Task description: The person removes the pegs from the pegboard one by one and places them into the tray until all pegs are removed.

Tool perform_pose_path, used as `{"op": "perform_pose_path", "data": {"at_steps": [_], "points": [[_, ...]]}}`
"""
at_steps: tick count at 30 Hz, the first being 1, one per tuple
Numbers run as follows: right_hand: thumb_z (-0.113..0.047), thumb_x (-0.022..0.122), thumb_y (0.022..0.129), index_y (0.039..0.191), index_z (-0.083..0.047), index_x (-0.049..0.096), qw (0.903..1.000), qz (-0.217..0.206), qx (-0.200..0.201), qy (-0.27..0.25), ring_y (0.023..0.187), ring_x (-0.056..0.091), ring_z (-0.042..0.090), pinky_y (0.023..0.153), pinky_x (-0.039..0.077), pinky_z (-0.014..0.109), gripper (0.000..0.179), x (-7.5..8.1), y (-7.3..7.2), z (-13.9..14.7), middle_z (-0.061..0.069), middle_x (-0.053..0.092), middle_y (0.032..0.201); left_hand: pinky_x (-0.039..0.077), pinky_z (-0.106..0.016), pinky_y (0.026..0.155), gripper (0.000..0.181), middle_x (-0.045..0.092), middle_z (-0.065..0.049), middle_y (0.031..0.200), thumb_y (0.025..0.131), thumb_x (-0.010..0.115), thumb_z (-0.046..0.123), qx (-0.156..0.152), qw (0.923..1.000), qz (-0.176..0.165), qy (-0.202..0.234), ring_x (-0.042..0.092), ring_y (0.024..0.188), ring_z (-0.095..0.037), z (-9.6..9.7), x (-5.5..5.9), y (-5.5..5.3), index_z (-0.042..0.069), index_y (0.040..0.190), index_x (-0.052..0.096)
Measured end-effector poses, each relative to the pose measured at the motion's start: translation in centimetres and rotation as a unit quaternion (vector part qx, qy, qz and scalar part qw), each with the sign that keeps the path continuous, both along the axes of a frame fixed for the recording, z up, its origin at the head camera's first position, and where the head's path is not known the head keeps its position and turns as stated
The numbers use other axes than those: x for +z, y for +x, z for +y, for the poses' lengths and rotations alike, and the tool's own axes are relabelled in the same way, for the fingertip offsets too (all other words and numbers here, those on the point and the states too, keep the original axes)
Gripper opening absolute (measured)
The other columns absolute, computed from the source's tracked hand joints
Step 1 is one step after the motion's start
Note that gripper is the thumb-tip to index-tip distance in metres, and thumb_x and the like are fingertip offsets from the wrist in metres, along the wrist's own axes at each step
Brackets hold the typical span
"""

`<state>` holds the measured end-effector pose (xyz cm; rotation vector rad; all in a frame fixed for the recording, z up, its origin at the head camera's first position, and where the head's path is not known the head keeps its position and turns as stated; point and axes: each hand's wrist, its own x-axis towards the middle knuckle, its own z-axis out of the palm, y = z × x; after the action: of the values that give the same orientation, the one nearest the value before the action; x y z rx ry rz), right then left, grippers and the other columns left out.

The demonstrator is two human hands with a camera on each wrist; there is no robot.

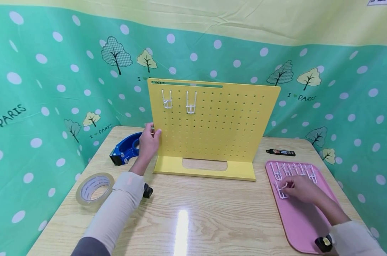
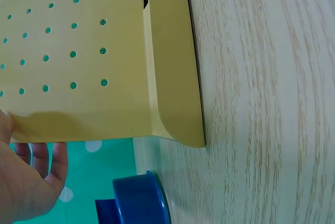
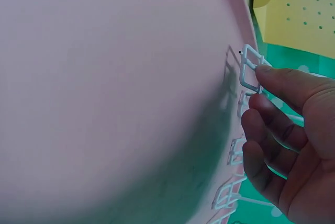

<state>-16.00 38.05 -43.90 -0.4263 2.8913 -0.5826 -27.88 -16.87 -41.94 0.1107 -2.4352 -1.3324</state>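
A yellow pegboard [image 1: 209,131] stands upright on its base, with two white wire hooks [image 1: 191,103] hanging at its upper left. My left hand [image 1: 148,141] holds the board's left edge; in the left wrist view, the thumb lies at the front and the fingers [image 2: 58,164] are behind the edge. Over the pink tray [image 1: 303,227] on the right, my right hand [image 1: 300,187] pinches a white wire hook [image 3: 246,69] between thumb and fingertips. Several more white hooks [image 1: 287,170] lie in a row along the tray's far end, partly hidden by that hand.
Beside the left hand sits a blue tape dispenser [image 1: 124,151]. A roll of clear tape [image 1: 84,190] lies nearer, at the table's left. Behind the tray is a small black packet [image 1: 280,152]. A polka-dot curtain [image 1: 193,46] hangs behind the table.
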Motion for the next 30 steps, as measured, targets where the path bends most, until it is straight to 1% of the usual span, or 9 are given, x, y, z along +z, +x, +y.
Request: {"op": "perform_pose_path", "data": {"at_steps": [4, 8, 11, 20, 26, 30], "points": [[-0.014, 0.073, 0.089, 0.091, -0.017, 0.077, 1.0, 0.002, -0.001, 0.009, 0.066, 0.048, 0.001, 0.057, 0.043, 0.022, 0.005, -0.2, 0.0, 0.3, -0.009, 0.065, 0.076, 0.048, -0.038, 0.073, 0.033, 0.063, -0.016, 0.104, 0.107, 0.052, 0.028, -0.001, 1.0, -0.001, 0.001, 0.058, 0.089, -0.031, 0.0, -0.1, 0.0, 0.009, 0.133, 0.051], [-0.014, 0.073, 0.089, 0.09, -0.019, 0.077, 0.9999, -0.003, 0.002, 0.015, 0.066, 0.048, 0.001, 0.058, 0.043, 0.022, 0.006, -0.4, 0.0, 0.4, -0.01, 0.065, 0.075, 0.049, -0.039, 0.074, 0.033, 0.063, -0.016, 0.105, 0.107, 0.052, 0.028, -0.001, 1.0, -0.001, 0.001, 0.058, 0.09, -0.031, 0.0, -0.1, -0.1, 0.009, 0.133, 0.051], [-0.014, 0.073, 0.09, 0.09, -0.019, 0.077, 0.9998, -0.008, -0.003, 0.016, 0.067, 0.049, 0.001, 0.058, 0.044, 0.022, 0.006, -0.5, 0.0, 0.4, -0.011, 0.065, 0.075, 0.049, -0.039, 0.074, 0.032, 0.063, -0.016, 0.105, 0.107, 0.051, 0.029, -0.001, 1.0, -0.001, -0.002, 0.058, 0.09, -0.031, 0.0, -0.1, -0.1, 0.009, 0.133, 0.051], [-0.011, 0.072, 0.088, 0.091, -0.019, 0.077, 0.9999, -0.007, 0.001, 0.015, 0.068, 0.049, 0.002, 0.058, 0.044, 0.023, 0.01, -0.3, 0.0, 0.5, -0.009, 0.066, 0.077, 0.048, -0.036, 0.072, 0.032, 0.062, -0.015, 0.103, 0.107, 0.05, 0.029, -0.002, 1.0, 0.002, -0.008, 0.057, 0.088, -0.029, 0.0, -0.3, -0.2, 0.009, 0.133, 0.051], [-0.011, 0.071, 0.088, 0.093, -0.021, 0.077, 0.9996, -0.011, -0.012, 0.023, 0.068, 0.05, 0.006, 0.059, 0.043, 0.024, 0.013, 0.5, -0.1, 1.0, -0.006, 0.065, 0.08, 0.049, -0.037, 0.073, 0.032, 0.063, -0.016, 0.105, 0.107, 0.05, 0.029, 0.0, 1.0, 0.0, -0.005, 0.058, 0.089, -0.03, 0.0, -0.3, -0.2, 0.009, 0.133, 0.051], [-0.009, 0.069, 0.089, 0.091, -0.019, 0.076, 0.9992, 0.009, -0.01, 0.036, 0.072, 0.053, 0.009, 0.061, 0.045, 0.024, 0.013, 1.5, -0.5, 1.2, -0.005, 0.067, 0.083, 0.049, -0.037, 0.071, 0.033, 0.064, -0.016, 0.104, 0.107, 0.051, 0.029, 0.002, 1.0, 0.003, -0.005, 0.059, 0.088, -0.03, 0.0, -0.3, -0.2, 0.01, 0.133, 0.051]]}}
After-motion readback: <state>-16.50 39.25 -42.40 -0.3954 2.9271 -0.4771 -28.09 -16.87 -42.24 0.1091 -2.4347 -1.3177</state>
